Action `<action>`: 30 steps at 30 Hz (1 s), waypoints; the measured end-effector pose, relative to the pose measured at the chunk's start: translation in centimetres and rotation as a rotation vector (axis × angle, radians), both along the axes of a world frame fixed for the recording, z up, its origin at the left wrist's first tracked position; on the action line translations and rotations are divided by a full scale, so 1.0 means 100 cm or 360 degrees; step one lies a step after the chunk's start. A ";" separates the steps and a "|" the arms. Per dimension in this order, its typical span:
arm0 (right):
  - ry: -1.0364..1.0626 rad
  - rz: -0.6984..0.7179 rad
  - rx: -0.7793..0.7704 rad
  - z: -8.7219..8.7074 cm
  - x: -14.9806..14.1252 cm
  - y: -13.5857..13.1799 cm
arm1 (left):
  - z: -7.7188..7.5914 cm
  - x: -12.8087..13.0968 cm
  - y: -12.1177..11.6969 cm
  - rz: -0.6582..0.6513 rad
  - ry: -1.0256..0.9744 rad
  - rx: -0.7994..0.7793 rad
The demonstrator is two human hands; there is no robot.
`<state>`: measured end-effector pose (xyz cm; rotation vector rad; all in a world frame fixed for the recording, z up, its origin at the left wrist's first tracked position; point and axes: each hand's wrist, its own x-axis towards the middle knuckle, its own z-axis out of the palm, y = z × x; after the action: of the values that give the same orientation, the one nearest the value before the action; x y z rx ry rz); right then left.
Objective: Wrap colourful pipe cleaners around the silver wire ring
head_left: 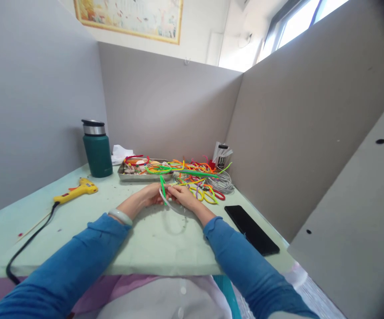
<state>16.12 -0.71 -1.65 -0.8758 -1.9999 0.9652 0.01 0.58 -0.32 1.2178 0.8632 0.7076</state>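
Observation:
Both hands meet above the middle of the table. My left hand (151,195) is closed in a pinch around a green pipe cleaner (162,182) that sticks up bent between the hands. A white pipe cleaner (169,204) curves down beside the green one, and its loose end loops over the tabletop. Against it, my right hand (182,195) has thumb and fingers pressed together, touching my left fingertips. Exactly where the two strands cross is hidden by the fingers. Just beyond the hands lies a heap of coloured pipe cleaners (198,167).
A metal tray (138,177) of small craft pieces stands behind my left hand. To the left are a yellow glue gun (75,191) with a black cord, a thin stick (34,227) and a green bottle (98,153). A black phone (251,230) lies right; grey partitions (172,106) enclose the table.

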 end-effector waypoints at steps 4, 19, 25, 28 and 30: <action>-0.0005 -0.0011 0.0015 0.000 0.000 0.000 | 0.000 0.000 0.001 0.0026 0.0003 -0.0001; 0.0015 -0.0033 0.0036 -0.003 -0.001 0.003 | 0.000 0.000 0.000 -0.0011 -0.0006 -0.0012; 0.0015 -0.0025 0.0024 -0.004 -0.001 0.003 | 0.000 -0.001 0.000 -0.0008 0.0004 -0.0021; 0.0047 -0.0011 0.0016 -0.006 -0.001 0.004 | 0.001 0.000 -0.001 0.0003 0.0005 -0.0021; 0.0053 -0.0009 0.0026 -0.007 -0.001 0.005 | 0.001 0.000 -0.002 0.0025 0.0017 -0.0021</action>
<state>16.01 -0.25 -2.35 -0.8513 -1.9733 0.9532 0.02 0.42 -0.20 1.2053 0.8860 0.7073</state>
